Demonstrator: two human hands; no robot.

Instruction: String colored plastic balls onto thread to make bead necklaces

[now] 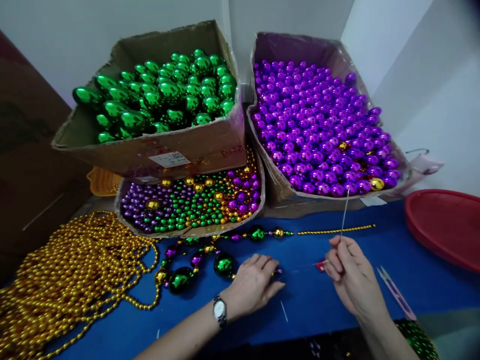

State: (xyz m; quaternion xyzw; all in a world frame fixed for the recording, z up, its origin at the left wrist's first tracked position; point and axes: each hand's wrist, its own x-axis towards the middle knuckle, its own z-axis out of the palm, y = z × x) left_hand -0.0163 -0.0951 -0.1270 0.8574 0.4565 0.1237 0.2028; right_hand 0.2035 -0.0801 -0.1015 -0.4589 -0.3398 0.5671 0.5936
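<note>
My right hand [350,272] is closed in a pinch on a long thin needle [345,212], which points up toward the purple beads. A faint clear thread runs between my hands. My left hand [253,282], with a watch on its wrist, lies low over the table, its fingers curled over the end of a bead strand [224,265]; the grip itself is partly hidden. Small beads poke out beyond its fingertips. The strand has green, gold and purple beads of mixed sizes and loops back to a thin gold chain [333,230]. Beside my right hand is a small red tag [320,266].
Cardboard boxes hold green beads [168,92], purple beads [311,130] and small mixed beads [195,202]. Gold bead chains [71,280] are heaped at left. Pink thread snips [396,294] and a red basin [446,225] are at right, on or by the blue cloth [307,305].
</note>
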